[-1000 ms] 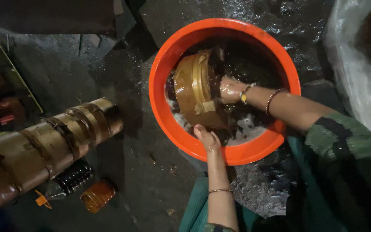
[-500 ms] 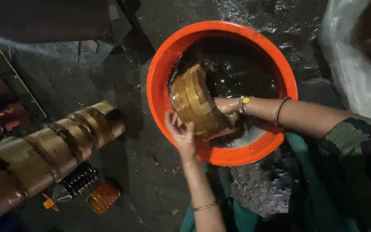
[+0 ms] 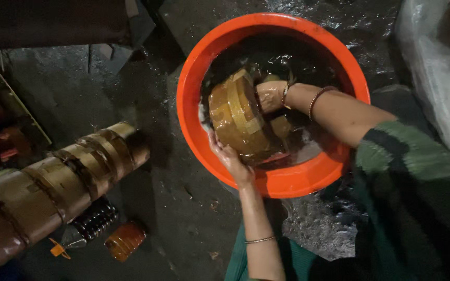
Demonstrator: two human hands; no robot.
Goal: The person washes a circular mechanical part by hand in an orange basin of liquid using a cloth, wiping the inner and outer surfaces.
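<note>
A round brown wooden block (image 3: pixel 239 115) with lighter bands stands tilted on its edge inside an orange plastic tub (image 3: pixel 194 67) of dark water. My left hand (image 3: pixel 228 158) supports the block from below at the tub's near rim. My right hand (image 3: pixel 269 97), with bangles at the wrist, presses against the block's far side inside the tub. Both hands are wet.
A long brown cylinder wrapped in tan bands (image 3: pixel 53 187) lies on the dark wet floor at the left. Beside it lie a dark ribbed bottle (image 3: pixel 94 219) and a small orange container (image 3: pixel 125 240). A clear plastic sheet (image 3: pixel 438 67) bulges at the right.
The block has been turned and shifted toward the tub's left side. My left hand slid along the near rim under the block; my right hand moved up onto its far side.
</note>
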